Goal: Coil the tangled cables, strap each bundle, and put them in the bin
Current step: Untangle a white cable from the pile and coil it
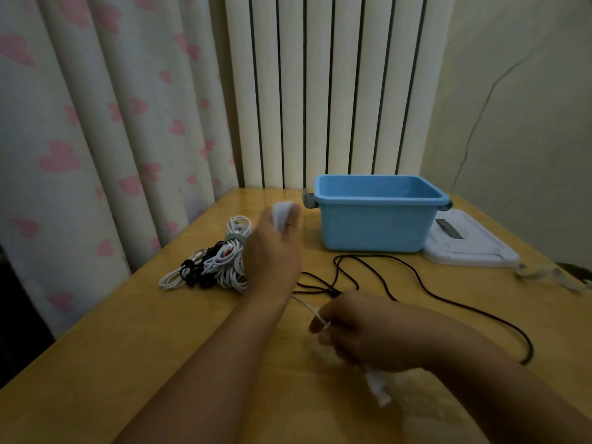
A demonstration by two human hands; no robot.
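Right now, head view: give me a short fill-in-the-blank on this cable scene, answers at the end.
1. The bin on the table is ____ in colour.
2. The white lid lies to the ____ of the bin.
3. The loose cable lying in front of the bin is ____.
4. The right hand pinches a thin ____ cable.

Answers: blue; right; black; white

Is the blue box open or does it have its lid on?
Open. The blue box has no lid on top, and you can see down its inside walls. A white lid lies flat on the table beside it.
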